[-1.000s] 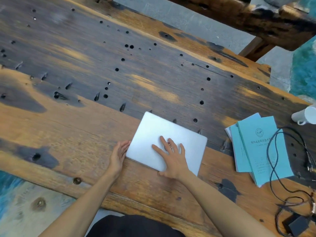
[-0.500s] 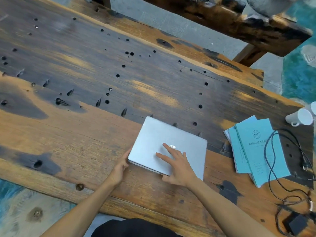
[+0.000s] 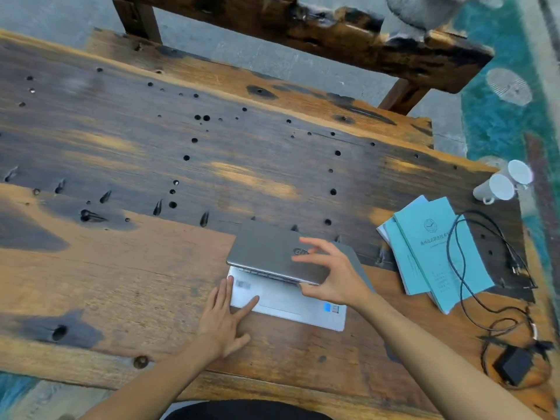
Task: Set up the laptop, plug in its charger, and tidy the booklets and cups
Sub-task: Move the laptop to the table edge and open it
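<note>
The laptop [image 3: 281, 277] is set near the front edge of the wooden table [image 3: 121, 268], its lid gripped at the front edge by the right hand [image 3: 330, 277] and held partly raised. The base is pressed down by the flat, spread fingers of the left hand [image 3: 224, 316]. The booklets [image 3: 433, 253], charger [image 3: 513, 365] and cups [image 3: 500, 184] are seen to the right.

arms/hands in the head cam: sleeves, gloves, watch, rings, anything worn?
Both forearms are bare up to the bottom edge of the frame: no sleeves in view. The left hand and right hand are ungloved. No watch, bracelet or strap at either wrist, and no rings that I can make out, though the fingers are slightly blurred. A dark garment shows at the bottom edge between the arms.
</note>
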The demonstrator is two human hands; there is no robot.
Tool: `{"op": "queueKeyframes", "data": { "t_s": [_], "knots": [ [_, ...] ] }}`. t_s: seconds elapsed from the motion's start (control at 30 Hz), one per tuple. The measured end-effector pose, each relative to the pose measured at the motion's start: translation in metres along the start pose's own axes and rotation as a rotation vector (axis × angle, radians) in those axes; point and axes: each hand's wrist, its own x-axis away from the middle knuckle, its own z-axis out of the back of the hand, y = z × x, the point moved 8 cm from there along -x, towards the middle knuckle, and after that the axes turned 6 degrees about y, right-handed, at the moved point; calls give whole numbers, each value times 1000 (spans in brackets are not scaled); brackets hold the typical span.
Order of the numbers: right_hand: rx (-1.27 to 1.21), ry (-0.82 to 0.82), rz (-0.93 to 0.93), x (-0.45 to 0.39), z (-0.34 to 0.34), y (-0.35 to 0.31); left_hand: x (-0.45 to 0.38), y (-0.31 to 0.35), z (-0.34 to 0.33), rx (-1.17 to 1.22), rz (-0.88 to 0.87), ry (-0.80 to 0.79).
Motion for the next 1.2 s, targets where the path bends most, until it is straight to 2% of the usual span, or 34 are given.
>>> {"op": "queueKeyframes", "data": {
  "t_s": [0.1, 0.2, 0.3, 0.4, 0.57, 1.2],
  "knots": [
    [138, 142, 64, 5, 14, -11, -3, 4, 10, -126, -173, 31],
    [287, 412, 119, 15, 30, -22, -12, -2, 17, -159, -356, -16],
    [470, 563, 35, 14, 36, -25, -25, -11, 23, -215, -495, -37],
    [624, 597, -91, 1, 29, -23, -37, -11, 27, -298, -601, -58],
    [638, 633, -216, -27, 19, -4, -50, -13, 28, -329, -655, -91],
    [645, 620, -258, -125, 45, 38, -60, -22, 17, -223, -678, -72]
  ]
}}
